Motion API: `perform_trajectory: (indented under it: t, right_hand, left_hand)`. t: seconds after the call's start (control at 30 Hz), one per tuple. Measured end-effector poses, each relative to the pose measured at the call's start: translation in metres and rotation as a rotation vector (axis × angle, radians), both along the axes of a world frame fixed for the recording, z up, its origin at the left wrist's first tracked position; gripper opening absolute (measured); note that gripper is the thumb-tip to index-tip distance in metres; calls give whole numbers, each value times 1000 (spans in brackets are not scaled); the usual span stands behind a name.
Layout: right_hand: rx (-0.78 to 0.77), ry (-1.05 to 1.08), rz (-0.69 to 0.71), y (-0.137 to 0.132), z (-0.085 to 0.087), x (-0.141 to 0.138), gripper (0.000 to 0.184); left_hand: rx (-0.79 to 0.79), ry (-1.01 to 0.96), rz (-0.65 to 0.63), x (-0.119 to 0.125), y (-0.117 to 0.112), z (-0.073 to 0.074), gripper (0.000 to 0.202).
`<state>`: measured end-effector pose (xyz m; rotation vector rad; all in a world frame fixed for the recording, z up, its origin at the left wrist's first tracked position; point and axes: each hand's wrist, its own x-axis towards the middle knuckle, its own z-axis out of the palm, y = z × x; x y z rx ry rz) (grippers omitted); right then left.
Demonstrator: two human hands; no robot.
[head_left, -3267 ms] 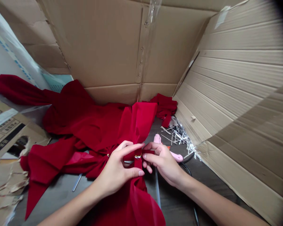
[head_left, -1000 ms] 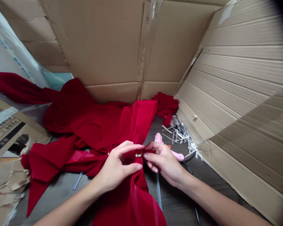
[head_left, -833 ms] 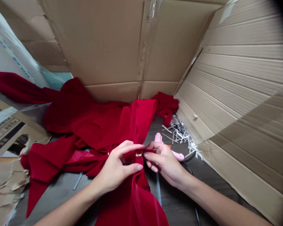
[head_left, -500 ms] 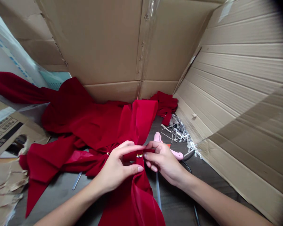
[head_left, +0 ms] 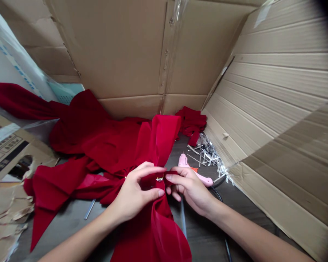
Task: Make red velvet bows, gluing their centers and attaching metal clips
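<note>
One small gold clasp (head_left: 160, 178) is sitting at the gathered centre of a red velvet bow (head_left: 164, 140), with one loop standing up toward the far cardboard and a tail (head_left: 155, 233) falling toward the person's body. The left hand (head_left: 136, 193) is gripping the gathered velvet just left of the clasp, its fingers (head_left: 150, 171) curving over the top and its thumb pressing from below. The right hand (head_left: 190, 187) is closing in from the other side, its fingers (head_left: 175, 178) pinching a narrow red strip right at the clasp. Compared with a moment earlier, the right hand is sitting slightly lower, so more of the pink glue gun (head_left: 199, 176) is showing just behind it, its black cord (head_left: 221, 198) curving away across the dark wood-grain surface (head_left: 205, 236). A clear glue stick (head_left: 183, 218) is lying below the right hand. Silver tinsel strips (head_left: 207, 156) are piling against the cardboard box wall (head_left: 248, 109), beside a crumpled bunch of red fabric (head_left: 191, 123), while more red velvet (head_left: 82, 134) is spreading out to the left.
</note>
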<state>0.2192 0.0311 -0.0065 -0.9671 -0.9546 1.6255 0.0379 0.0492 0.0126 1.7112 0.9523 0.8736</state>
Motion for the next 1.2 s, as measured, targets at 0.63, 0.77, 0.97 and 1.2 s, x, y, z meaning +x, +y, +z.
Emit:
perform_trajectory:
  t: [0.63,0.77,0.97,1.2]
  right_hand:
    - [60,-34,-6,0,-2,0,26]
    - [57,-48,-46,0,3,0,22]
    - [58,-47,-61,0,4,0,24]
    - [33,24,-65,-1,0,-1,26]
  left_hand:
    - [1,-5,11,0,1,2,44]
    - [-4,1,3,0,0,0,45]
    - [15,-16,-7,1,-1,-1,46]
    - [11,-41,-22,2,-2,-1,46]
